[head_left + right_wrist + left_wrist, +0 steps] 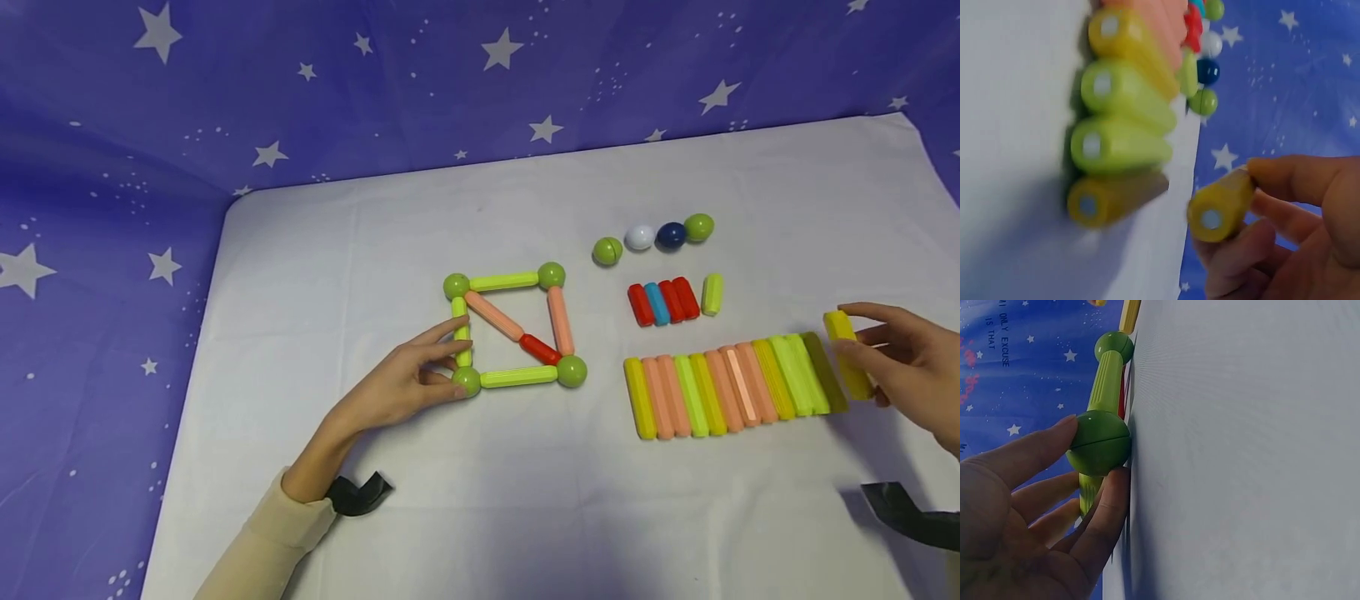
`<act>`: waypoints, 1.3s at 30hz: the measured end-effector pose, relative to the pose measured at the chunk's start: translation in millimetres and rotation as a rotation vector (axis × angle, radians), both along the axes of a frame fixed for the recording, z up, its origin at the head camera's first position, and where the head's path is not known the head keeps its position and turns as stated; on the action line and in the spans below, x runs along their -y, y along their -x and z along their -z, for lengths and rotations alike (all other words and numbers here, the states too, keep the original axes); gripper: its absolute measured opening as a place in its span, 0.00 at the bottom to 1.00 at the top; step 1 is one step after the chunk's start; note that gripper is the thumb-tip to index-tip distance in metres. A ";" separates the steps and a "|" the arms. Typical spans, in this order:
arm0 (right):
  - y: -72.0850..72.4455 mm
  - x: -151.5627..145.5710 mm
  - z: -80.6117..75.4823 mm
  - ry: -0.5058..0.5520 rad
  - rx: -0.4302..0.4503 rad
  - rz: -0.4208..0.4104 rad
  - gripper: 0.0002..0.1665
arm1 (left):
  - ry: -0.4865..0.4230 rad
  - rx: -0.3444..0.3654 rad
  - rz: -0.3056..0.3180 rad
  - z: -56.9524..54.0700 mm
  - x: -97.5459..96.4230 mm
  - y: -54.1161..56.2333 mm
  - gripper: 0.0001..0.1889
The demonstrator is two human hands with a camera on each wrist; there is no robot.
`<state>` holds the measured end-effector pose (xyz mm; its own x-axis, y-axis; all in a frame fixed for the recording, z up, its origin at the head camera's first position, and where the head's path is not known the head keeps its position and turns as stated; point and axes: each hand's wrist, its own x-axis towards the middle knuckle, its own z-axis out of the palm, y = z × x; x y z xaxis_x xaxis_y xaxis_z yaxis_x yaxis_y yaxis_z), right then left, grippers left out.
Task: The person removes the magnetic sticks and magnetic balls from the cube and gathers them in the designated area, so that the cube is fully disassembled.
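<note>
On the white tabletop lies a square frame of ribbed rods with a green ball at each corner. A pink rod (493,316) and a short red rod (540,349) join end to end as its diagonal. My left hand (408,379) grips the near-left green ball (1100,442) between thumb and fingers, other fingertips at the left green rod (461,333). In my right hand (907,354) a yellow rod (849,357) is pinched, raised beside the right end of a row of rods. The right wrist view shows a pale round tip on this yellow rod (1215,215).
The row holds several yellow, pink (678,396) and green rods side by side. Behind it lie short red and blue rods (657,303) and a short green rod (712,294). Farther back sit green, white (640,237) and dark blue (671,236) balls. A starry purple cloth (420,75) hangs behind.
</note>
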<state>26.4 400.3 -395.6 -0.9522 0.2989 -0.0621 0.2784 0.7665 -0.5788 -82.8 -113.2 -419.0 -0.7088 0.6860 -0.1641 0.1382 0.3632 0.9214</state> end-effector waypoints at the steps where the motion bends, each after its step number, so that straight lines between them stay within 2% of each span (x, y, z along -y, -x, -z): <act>1: 1.3 -3.0 0.4 -0.012 0.023 -0.005 0.30 | -0.007 -0.003 -0.001 0.2 0.1 0.1 0.31; 8: 8.3 -19.5 8.3 -0.098 0.178 -0.058 0.29 | -0.033 -0.008 -0.005 1.9 0.5 0.1 0.30; 15: 5.8 -30.4 22.2 -0.139 0.262 -0.064 0.29 | -0.031 0.025 0.002 1.8 1.9 -0.9 0.30; 22: 5.3 -31.6 26.9 -0.148 0.261 -0.034 0.25 | -0.027 0.027 -0.004 1.4 2.6 1.0 0.31; 31: 4.5 -52.5 46.3 -0.152 0.258 -0.076 0.26 | -0.025 0.029 -0.009 3.1 3.2 2.5 0.31; 35: 4.9 -48.7 39.8 -0.144 0.266 -0.084 0.27 | -0.027 0.028 -0.010 3.3 3.7 2.5 0.30; 37: 2.9 -54.1 44.1 -0.151 0.237 -0.074 0.29 | -0.026 0.029 -0.006 3.1 3.4 2.3 0.30; 39: -0.5 -53.2 41.8 -0.146 0.185 -0.042 0.29 | -0.026 0.028 0.001 3.1 2.5 2.1 0.30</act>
